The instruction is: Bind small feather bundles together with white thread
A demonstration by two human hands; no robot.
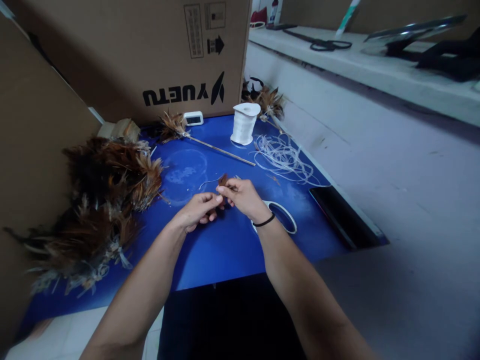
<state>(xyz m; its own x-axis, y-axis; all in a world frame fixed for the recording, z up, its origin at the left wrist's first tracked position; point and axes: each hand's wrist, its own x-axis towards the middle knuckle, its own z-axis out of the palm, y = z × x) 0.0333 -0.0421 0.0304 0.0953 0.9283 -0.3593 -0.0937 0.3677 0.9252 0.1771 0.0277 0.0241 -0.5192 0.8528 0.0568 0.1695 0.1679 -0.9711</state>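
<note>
Over the middle of the blue table my two hands meet. My right hand point(245, 196), with a black band at its wrist, pinches a small brown feather point(223, 179) that sticks up past the fingertips. Thumb and fingers of my left hand point(198, 209) are closed right beside it; what they grip is hidden. A thin white string point(208, 183) runs out to the left from near the fingers. Partly under my right wrist lie scissors point(283, 216) with white handles.
Brown feather bundles point(116, 175) are heaped at the left. Behind my hands lie a feather-tipped stick point(221, 149), a spool of white ribbon point(244, 125), loose clear strands point(283, 157) and a small white digital display point(193, 118). A dark phone-like slab point(343, 217) sits at the right edge.
</note>
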